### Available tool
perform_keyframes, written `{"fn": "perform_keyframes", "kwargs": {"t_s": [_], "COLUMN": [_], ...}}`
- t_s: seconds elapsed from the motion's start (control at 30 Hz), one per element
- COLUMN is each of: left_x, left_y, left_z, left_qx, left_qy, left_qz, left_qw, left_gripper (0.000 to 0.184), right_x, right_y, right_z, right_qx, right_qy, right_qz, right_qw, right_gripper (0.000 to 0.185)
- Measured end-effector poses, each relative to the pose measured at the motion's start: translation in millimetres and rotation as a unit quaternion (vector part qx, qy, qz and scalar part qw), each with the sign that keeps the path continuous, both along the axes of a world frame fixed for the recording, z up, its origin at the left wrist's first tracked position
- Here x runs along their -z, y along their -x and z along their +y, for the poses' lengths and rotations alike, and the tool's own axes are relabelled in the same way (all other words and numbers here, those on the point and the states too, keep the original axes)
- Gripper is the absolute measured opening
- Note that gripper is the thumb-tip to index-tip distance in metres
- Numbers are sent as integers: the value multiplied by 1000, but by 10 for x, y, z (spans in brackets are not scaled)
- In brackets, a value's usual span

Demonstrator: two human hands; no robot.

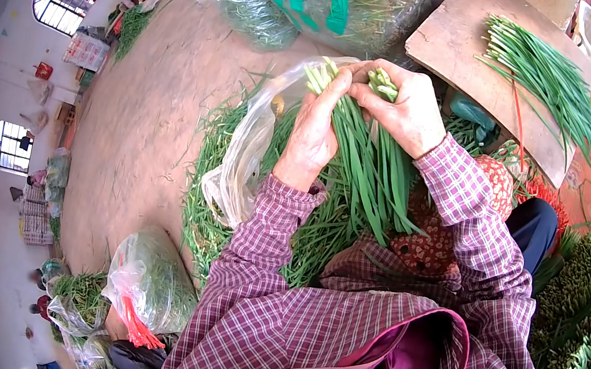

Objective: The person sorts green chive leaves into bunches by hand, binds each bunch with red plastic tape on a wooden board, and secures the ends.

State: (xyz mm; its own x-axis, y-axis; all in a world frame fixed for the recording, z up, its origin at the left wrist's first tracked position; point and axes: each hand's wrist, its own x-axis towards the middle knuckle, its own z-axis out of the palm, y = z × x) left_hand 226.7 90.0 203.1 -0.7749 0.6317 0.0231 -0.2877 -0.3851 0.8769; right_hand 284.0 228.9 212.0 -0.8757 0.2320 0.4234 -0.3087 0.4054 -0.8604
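Left hand (pixel 312 134) and right hand (pixel 412 112) closed round pale-ended green stalks (pixel 357 142); neat green bunch (pixel 539 79) laid on brown board (pixel 447 44); tangled green heap (pixel 316 247) unsorted.

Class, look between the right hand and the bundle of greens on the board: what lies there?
Only a bare stretch of board lies between the right hand and the bundle, seen in the head view.

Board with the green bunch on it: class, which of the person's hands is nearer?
Right. The right hand is close to the board; the left hand is farther off, to the left.
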Motion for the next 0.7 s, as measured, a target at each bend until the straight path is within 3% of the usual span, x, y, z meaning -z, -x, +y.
{"fn": "perform_keyframes", "kwargs": {"t_s": [0.2, 0.37, 0.43, 0.7], "left_x": [-5, 151, 140, 240], "left_y": [-39, -75, -103, -123], "left_z": [-4, 43, 80, 66], "left_qx": [4, -17, -43, 22], "left_qy": [-7, -27, -34, -58], "left_qz": [-40, -60, -62, -138], "left_qw": [999, 998, 997, 988], "left_gripper": [35, 34, 34, 44], "right_x": [4, -50, -67, -41], "right_y": [8, -21, -20, -17], "right_z": [38, 34, 12, -28], "right_qx": [-32, -15, -10, -68], "right_qy": [136, 58, 81, 157], "right_qz": [-3, 0, -5, -32], "right_qw": [990, 998, 997, 985], "right_gripper": [23, 28, 30, 34]}}
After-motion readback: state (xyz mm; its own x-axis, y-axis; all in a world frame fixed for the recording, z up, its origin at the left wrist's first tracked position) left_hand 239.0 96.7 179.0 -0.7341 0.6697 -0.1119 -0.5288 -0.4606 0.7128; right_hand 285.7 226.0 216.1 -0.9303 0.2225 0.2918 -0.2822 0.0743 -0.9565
